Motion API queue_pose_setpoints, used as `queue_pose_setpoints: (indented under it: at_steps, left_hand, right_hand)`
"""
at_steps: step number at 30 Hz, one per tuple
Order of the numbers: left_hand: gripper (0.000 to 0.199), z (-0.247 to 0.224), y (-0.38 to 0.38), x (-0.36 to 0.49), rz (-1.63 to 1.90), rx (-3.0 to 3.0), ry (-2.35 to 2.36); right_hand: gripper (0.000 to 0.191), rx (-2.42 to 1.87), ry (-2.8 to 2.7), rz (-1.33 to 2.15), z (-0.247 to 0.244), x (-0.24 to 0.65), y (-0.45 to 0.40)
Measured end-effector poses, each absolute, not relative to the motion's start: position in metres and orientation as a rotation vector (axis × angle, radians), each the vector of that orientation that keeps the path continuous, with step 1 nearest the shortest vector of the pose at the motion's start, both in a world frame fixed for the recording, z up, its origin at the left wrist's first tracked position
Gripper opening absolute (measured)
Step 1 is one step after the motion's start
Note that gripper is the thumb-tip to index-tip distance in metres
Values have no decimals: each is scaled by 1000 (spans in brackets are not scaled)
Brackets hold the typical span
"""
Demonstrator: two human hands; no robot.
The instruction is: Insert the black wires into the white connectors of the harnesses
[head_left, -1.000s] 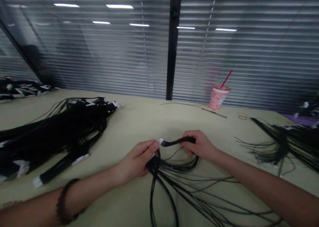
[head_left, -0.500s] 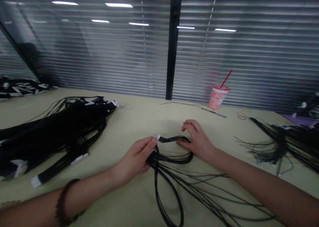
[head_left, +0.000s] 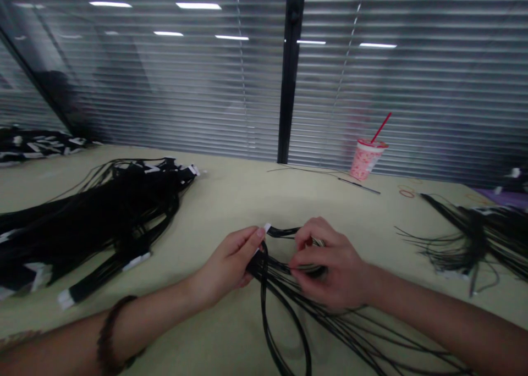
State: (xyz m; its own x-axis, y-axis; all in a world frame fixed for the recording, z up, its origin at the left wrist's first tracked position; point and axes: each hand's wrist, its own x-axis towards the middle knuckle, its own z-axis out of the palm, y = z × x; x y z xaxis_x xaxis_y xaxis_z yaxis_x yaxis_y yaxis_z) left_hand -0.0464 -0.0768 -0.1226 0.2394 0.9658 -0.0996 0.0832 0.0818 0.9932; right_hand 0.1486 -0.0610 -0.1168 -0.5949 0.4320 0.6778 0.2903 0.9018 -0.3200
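A bundle of thin black cables (head_left: 284,302) lies looped over the table in the middle, its loose strands running toward the lower right. My left hand (head_left: 233,260) pinches the bundle near a small white connector (head_left: 267,228), thumb on top. Around the curved part of the loop, my right hand (head_left: 325,263) has its fingers closed on the cables, partly blurred. One loop hangs down between the two hands toward the front edge of the view. The palm sides of both hands are hidden.
Piled black cables with white connectors (head_left: 94,216) lie at the left, more (head_left: 37,145) behind. At the right are other black cables (head_left: 474,238), rubber bands (head_left: 406,193), a pen (head_left: 358,186) and a pink cup (head_left: 365,160) with a red straw. Window blinds (head_left: 185,90) stand behind the table.
My right hand has moved down toward me and its fingers have closed on the cable loop. My left hand keeps its grip. The whole view has shifted slightly.
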Motion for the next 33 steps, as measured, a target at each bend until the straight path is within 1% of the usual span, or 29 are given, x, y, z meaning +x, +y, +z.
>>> queue_pose_setpoints:
  at_steps: [5,7,13,16,18,19,20,22,24,25,26,27,28,29,30,31,33]
  left_hand:
    - [32,-120,-78,-46,915,1342,1144]
    - [33,-119,-78,-46,907,1359,1138]
    - [33,-121,-76,-48,856,1326,1098]
    - [32,-120,-78,-47,830,1313,1081]
    - [31,-120,-78,-46,816,1333,1074]
    - [31,-120,-78,-47,815,1352,1073]
    - [32,-120,-78,-47,819,1371,1078]
    - [33,-120,-78,-47,833,1399,1088]
    - [33,-120,-77,-48,838,1406,1102]
    - [33,-120,-77,-48,837,1405,1112]
    - [33,-120,-77,-48,834,1408,1121]
    - [33,-119,-77,-48,829,1413,1124]
    - [32,-119,-77,-48,819,1415,1119]
    - [31,-119,-77,-48,810,1417,1109]
    - [31,-118,-78,-48,802,1416,1095]
    - [30,-118,-78,-48,797,1414,1081]
    - [30,-118,-78,-48,798,1418,1073]
  right_hand:
    - [4,-491,-2313,196,-120,144,-72]
    - [3,-474,-2381,271,-118,147,-69]
    - [15,-467,-2614,614,-111,170,-37]
    - [19,-628,-2629,634,-116,176,-22]
    - [19,-822,-2573,626,-121,174,-17]
    - [18,-927,-2517,676,-123,173,-16]
    - [19,-1020,-2439,781,-124,171,-16]
    - [24,-1117,-2259,1114,-124,168,-16]
    - [38,-1045,-2144,1459,-123,170,-16]
    - [47,-964,-2128,1568,-122,171,-15]
    - [56,-887,-2155,1604,-121,174,-14]
    - [62,-835,-2221,1555,-120,175,-14]
    - [65,-810,-2304,1436,-119,177,-15]
    - [64,-810,-2385,1271,-119,177,-16]
    - [59,-824,-2448,1079,-120,176,-18]
    - [49,-831,-2487,880,-121,174,-21]
    - [26,-762,-2530,513,-123,168,-30]
